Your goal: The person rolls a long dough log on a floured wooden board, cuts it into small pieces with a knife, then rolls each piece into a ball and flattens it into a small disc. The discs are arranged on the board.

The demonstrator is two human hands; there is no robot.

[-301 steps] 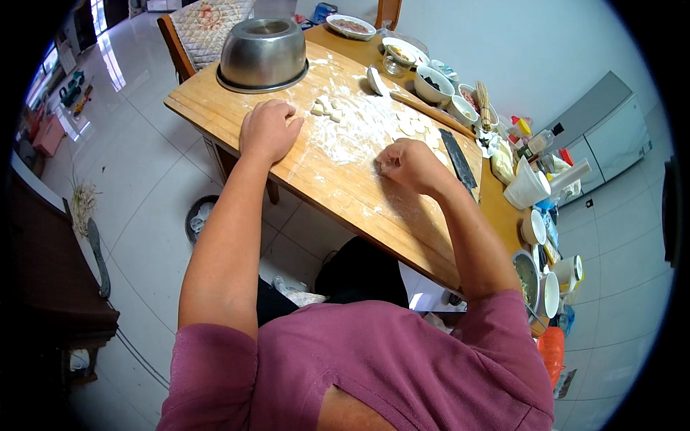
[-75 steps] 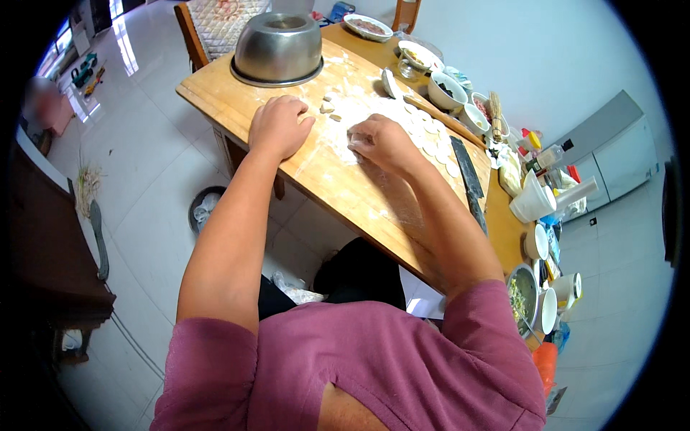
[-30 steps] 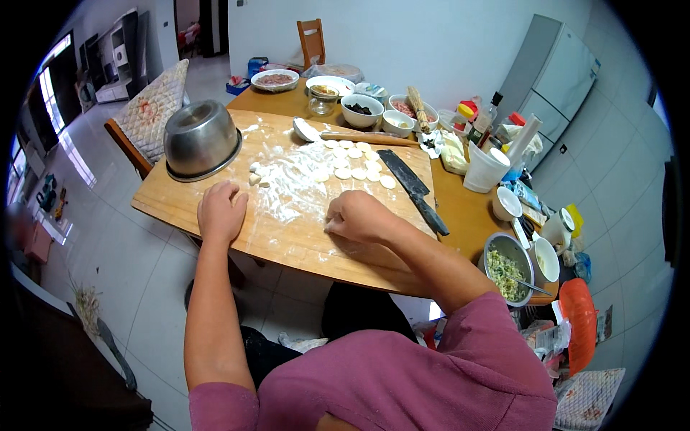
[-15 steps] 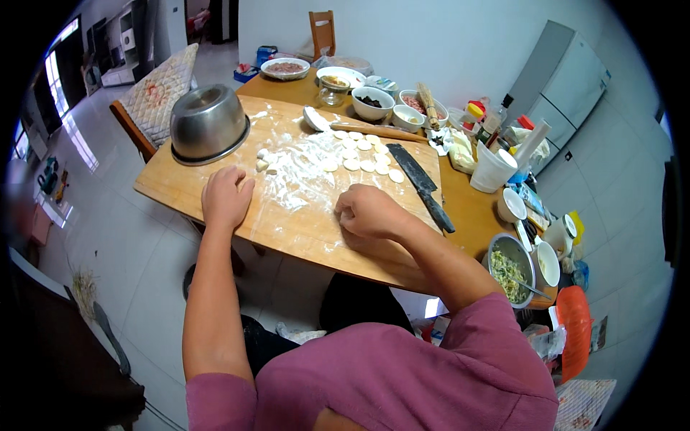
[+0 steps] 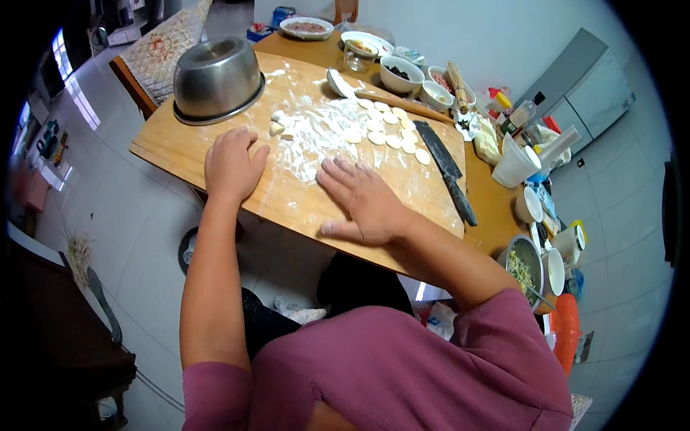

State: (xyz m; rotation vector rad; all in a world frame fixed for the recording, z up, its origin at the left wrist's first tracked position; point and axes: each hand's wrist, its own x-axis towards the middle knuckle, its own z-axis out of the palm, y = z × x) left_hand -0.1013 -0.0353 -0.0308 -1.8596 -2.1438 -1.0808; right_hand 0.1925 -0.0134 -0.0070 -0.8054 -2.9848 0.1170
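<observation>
My right hand [image 5: 363,203] lies palm down on the wooden board [image 5: 302,210], fingers spread, with flour on its fingertips. Whatever may be under its palm is hidden. On the board's left part rests my left hand [image 5: 233,164], fingers loosely bent and thumb apart, with nothing visible in it. Just beyond it are a few small dough lumps [image 5: 277,129] beside scattered white flour [image 5: 313,136]. Several flat round dough pieces [image 5: 393,141] lie past my right hand. To their right is a dark cleaver [image 5: 444,167].
An upturned steel bowl [image 5: 219,79] stands at the board's far left. A rolling pin [image 5: 410,105] lies along the far side, near a white scoop [image 5: 339,82]. Bowls of ingredients, such as dark pieces [image 5: 400,74], line the back; a bowl of chopped greens [image 5: 522,266] sits at right.
My right hand has gone from curled to flat and spread on the board. My left hand stays on the board's left part. The view has shifted slightly.
</observation>
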